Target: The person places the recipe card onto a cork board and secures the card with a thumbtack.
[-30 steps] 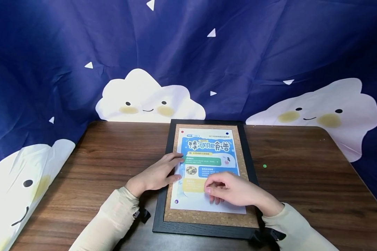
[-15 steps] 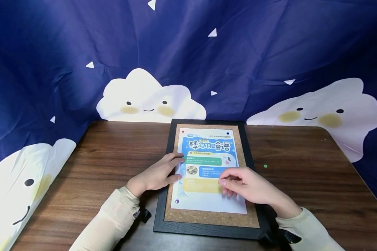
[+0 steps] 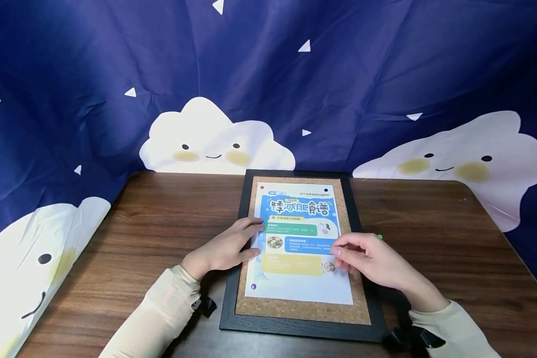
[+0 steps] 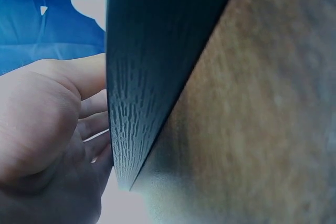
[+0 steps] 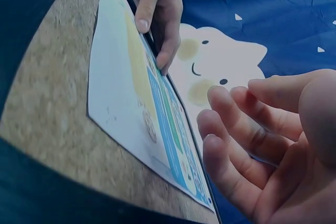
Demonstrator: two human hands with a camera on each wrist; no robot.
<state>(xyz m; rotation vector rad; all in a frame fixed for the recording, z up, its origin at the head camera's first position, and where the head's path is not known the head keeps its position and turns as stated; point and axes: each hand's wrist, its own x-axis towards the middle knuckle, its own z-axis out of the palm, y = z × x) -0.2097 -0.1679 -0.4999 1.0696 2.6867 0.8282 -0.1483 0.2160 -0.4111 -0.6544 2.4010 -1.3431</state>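
Observation:
A black-framed cork board (image 3: 259, 306) lies on the table with a printed poster (image 3: 286, 288) on it. Round pins mark three poster corners: a red pin (image 3: 262, 187), a blue pin (image 3: 325, 190) and a purple pin (image 3: 253, 286). My left hand (image 3: 223, 248) rests across the board's left edge, fingers extended onto the poster. Over the right side of the board is my right hand (image 3: 380, 261), its fingers loosely curved. In the right wrist view, nothing shows between the right hand's fingers (image 5: 226, 166). A green pin (image 3: 379, 236) peeks out just beyond the right hand.
The brown wooden table (image 3: 174, 209) extends to both sides of the board. Behind it hangs a dark blue curtain (image 3: 322, 89) with smiling white clouds and small triangles. A black strap (image 3: 416, 338) circles the right wrist.
My right hand has moved right, from over the lower poster to the board's right side, uncovering more of the print and nearing the green pin. The left hand stays in place.

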